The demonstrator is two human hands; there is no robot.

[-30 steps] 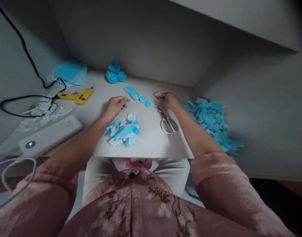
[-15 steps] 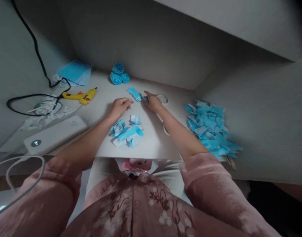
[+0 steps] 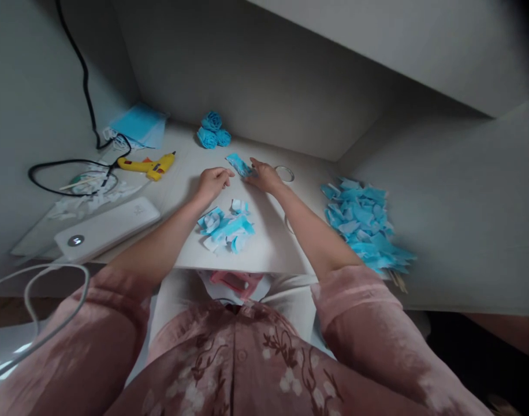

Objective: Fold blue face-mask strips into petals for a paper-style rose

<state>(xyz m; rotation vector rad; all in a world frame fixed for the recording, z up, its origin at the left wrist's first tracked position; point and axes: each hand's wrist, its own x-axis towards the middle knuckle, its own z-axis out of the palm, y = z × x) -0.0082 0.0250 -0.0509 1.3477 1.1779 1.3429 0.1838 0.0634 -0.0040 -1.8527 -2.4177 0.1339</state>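
Note:
My left hand (image 3: 215, 183) rests over the desk with its fingers curled together; anything between the fingertips is too small to make out. Just right of it, my right hand (image 3: 263, 175) has its fingers spread, with the fingertips at the right end of a crumpled blue strip (image 3: 237, 164) lying on the desk. In front of the hands is a loose group of blue and white cut pieces (image 3: 230, 229). Three blue rosettes (image 3: 212, 130) sit together behind my left hand.
A yellow glue gun (image 3: 151, 166), a white power bank (image 3: 108, 228), a black cable (image 3: 86, 81) and blue masks (image 3: 140, 123) are on the left. A tape roll (image 3: 285, 173) lies beside my right hand. A large heap of blue pieces (image 3: 362, 216) covers the right side.
My right hand has moved slightly left, onto the end of the blue strip, and its fingers have parted. The view has shifted a little; my left hand stays curled.

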